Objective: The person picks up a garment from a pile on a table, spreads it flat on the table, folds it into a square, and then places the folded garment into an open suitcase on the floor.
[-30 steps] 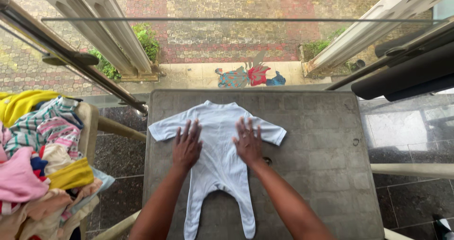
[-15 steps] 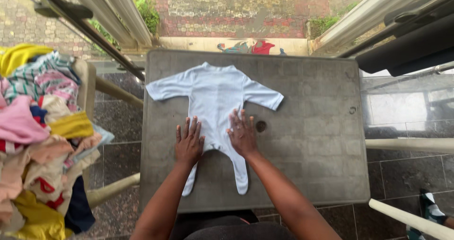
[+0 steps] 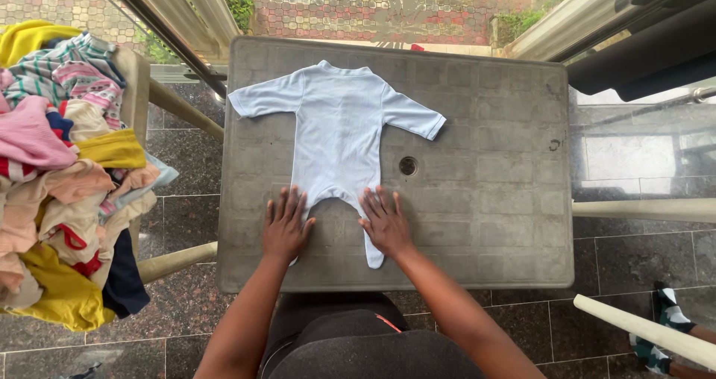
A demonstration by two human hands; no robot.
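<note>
Item: babygrow (image 3: 337,129), pale blue, lying flat and face down on the grey table (image 3: 492,200), collar at 12 o'clock, sleeves spread to 10 and 2.

Change noted: I see both hands lower than a second ago; they have slid from the chest down to the legs.

Left hand (image 3: 285,226): fingers splayed wide, flat on the left leg, gripping nothing.

Right hand (image 3: 385,221): fingers splayed wide, flat on the right leg, whose foot shows just below it at 6 o'clock.

Edges: the feet end near the table's 6 o'clock edge. Bare tabletop runs toward 3 o'clock, past a small round hole (image 3: 408,165) just beside the garment.

At 9 o'clock, well apart: chair (image 3: 134,80) heaped with mixed laundry (image 3: 60,170).
</note>
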